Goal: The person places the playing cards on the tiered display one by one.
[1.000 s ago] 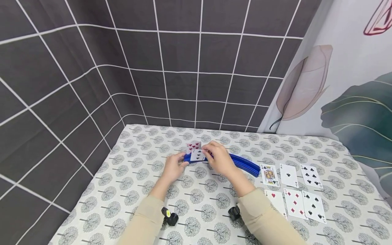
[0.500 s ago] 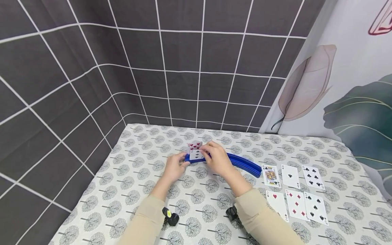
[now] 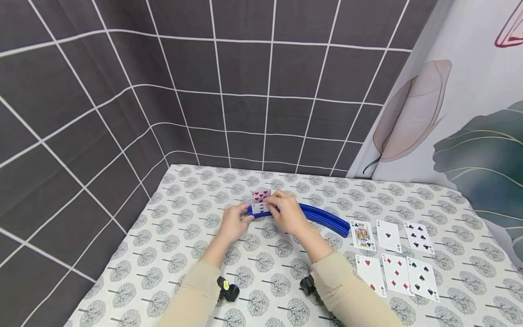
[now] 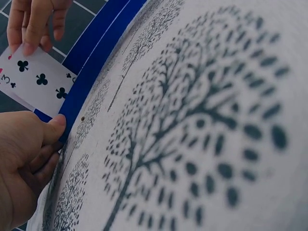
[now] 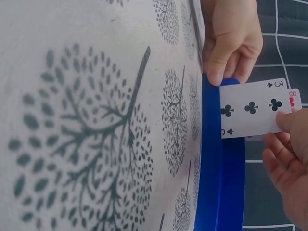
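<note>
A curved blue card holder [image 3: 327,219] lies across the table. My left hand [image 3: 234,223] grips its left end, the thumb on the near side, as the left wrist view shows. With thumb and fingers my right hand [image 3: 288,212] pinches the three of clubs [image 5: 250,98] near its top edge. The bottom edge of that card sits in the holder's front groove, close to the left hand. Behind it stands the eight of hearts [image 3: 259,194], rising above the three; its lower part is hidden. Only its corner shows in the right wrist view.
Face up to the right of the holder lie several cards in two rows: king of clubs [image 3: 362,235], ace of clubs [image 3: 388,236], six of clubs [image 3: 419,237], two of hearts [image 3: 370,274], five of diamonds [image 3: 396,274], five of spades [image 3: 422,278]. A tiled-pattern wall [image 3: 245,113] rises behind.
My right hand has moved slightly left and down with the three of clubs, which now sits lower against the holder. My left hand keeps its grip on the holder's end.
</note>
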### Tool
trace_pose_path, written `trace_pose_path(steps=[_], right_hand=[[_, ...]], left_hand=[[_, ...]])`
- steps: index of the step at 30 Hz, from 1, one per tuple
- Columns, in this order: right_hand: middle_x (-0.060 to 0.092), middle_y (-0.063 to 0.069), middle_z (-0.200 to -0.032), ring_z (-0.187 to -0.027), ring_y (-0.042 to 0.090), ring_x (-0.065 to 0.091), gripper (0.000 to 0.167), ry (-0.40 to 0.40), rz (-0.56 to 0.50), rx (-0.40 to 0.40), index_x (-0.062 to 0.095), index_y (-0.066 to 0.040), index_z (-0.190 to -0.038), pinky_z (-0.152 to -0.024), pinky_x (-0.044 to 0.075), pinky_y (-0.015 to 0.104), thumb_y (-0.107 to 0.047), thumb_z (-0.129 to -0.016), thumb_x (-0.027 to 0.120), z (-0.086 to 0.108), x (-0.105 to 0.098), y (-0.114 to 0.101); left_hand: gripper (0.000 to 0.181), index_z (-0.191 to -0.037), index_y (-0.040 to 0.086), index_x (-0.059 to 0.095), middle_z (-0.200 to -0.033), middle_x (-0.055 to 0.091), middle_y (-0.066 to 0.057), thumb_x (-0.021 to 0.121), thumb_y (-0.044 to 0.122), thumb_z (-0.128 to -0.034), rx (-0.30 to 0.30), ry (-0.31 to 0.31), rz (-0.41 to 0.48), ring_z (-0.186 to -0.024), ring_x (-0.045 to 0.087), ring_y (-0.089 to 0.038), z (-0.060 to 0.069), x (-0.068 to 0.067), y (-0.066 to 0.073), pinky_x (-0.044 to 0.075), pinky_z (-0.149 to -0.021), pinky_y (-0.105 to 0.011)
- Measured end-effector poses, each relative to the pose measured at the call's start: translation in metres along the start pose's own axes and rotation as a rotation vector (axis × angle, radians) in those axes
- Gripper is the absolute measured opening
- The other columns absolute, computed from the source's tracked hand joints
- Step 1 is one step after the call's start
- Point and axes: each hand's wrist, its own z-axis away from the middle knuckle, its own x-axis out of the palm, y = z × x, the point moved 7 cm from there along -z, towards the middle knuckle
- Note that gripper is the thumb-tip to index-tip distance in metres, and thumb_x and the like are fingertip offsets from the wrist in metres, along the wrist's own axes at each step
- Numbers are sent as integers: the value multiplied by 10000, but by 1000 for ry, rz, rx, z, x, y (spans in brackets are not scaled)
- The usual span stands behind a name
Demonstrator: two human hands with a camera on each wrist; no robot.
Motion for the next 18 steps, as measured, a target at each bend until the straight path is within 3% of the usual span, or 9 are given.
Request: trace_pose_path(steps=[5,10,18], right_hand=[[693,57,-932,-758,179,637,141,-16,8,12,768,-37,-1061,-716,586,337,-42,-929,720,2,0,2],[708,78,-1053,-876,218,681,208,-15,28,20,741,-27,-1147,-801,602,368,-85,-949,710,5,-2,4],[710,68,-1105,-970,264,697,208,32,26,25,738,-59,-1144,-855,603,427,-78,-938,719,11,-11,5]], left_hand=[[416,-1289,-59,632,-1169,694,-260,732,-9,-888,-5,-1,-1,-1099,691,-365,0,2,1,576,-961,-384],[451,-1324,-61,606,-1201,675,-277,731,11,-897,-32,-5,-12,-1121,679,-375,0,2,1,573,-967,-392],[479,-1349,-43,592,-1233,666,-266,734,27,-897,-73,-8,-21,-1147,665,-372,2,0,0,559,-993,-420]])
